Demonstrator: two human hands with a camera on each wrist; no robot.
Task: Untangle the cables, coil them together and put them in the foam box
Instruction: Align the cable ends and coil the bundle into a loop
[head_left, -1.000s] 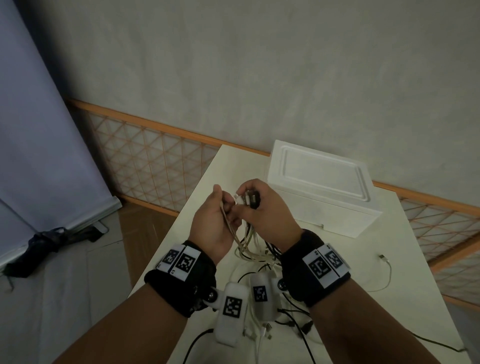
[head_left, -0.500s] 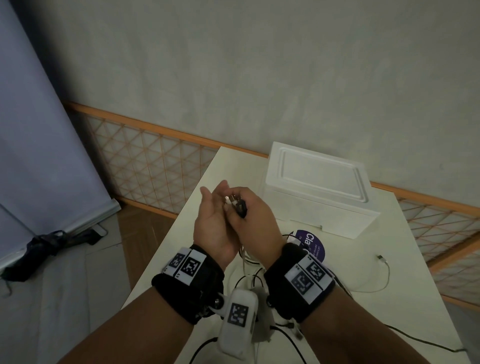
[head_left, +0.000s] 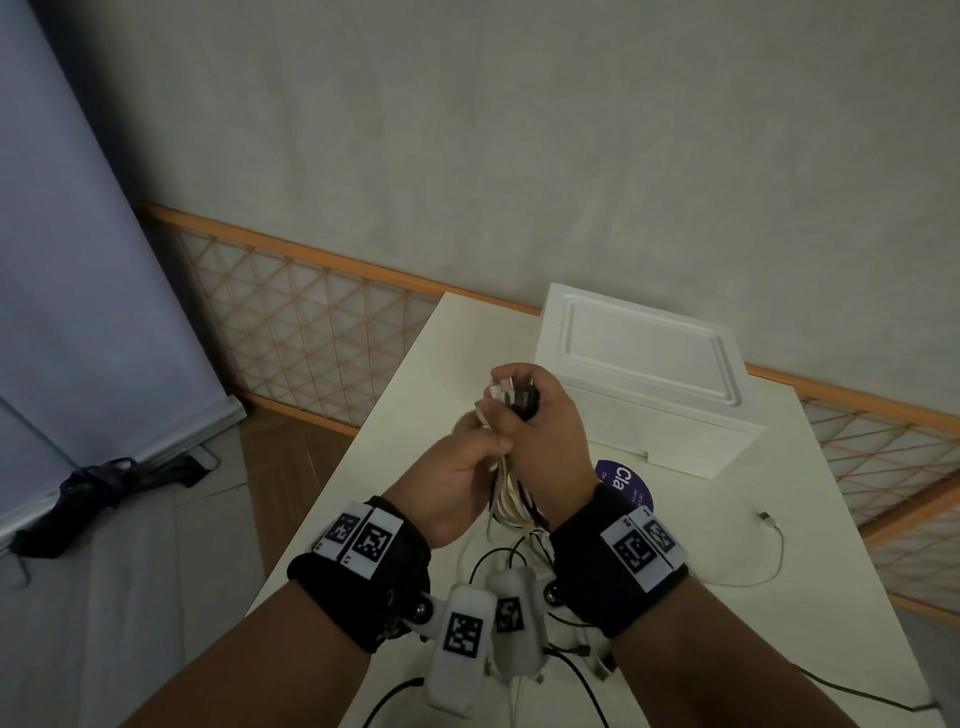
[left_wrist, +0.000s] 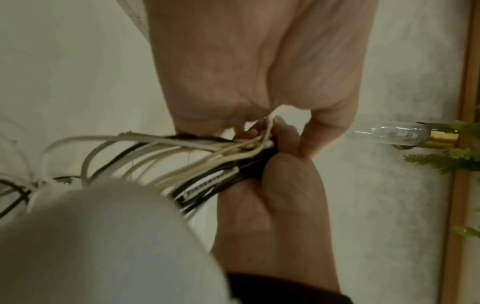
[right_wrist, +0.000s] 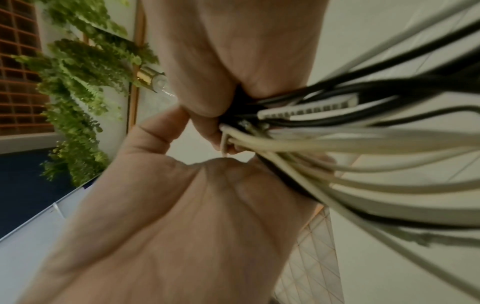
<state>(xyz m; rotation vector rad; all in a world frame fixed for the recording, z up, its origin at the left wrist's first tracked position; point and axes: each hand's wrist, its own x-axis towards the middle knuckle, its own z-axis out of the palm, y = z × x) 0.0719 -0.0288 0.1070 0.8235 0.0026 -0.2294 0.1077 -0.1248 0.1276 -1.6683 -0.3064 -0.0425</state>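
Both hands raised above the table (head_left: 779, 613), holding one bundle of cables (head_left: 506, 493) between them. The right hand (head_left: 545, 441) is clenched round the upper end of the bundle, where pale and black plug ends (head_left: 511, 392) stick out past the fingers; its palm side is hidden in the head view. The left hand (head_left: 462, 478) grasps the strands just below, thumb pressed against them. How many cables the bundle holds cannot be made out, since they overlap and blur in both wrist views. The strands are thin, round and smooth, some cream, some black; one flat ribbed white piece (right_wrist: 309, 109) lies among them. Below the hands the strands hang in loose loops to the table, partly covered by the wrist cameras (head_left: 462, 644) and black wristbands. A separate thin white cable (head_left: 774, 551) lies curved on the table to the right, apart from the bundle. The foam box (head_left: 644, 374) is white, matt and rectangular, its lid on with a raised rim; it stands at the far side of the table beyond the hands. A round purple label (head_left: 626, 483) in front of it is half covered by the right wrist, its lettering cut off
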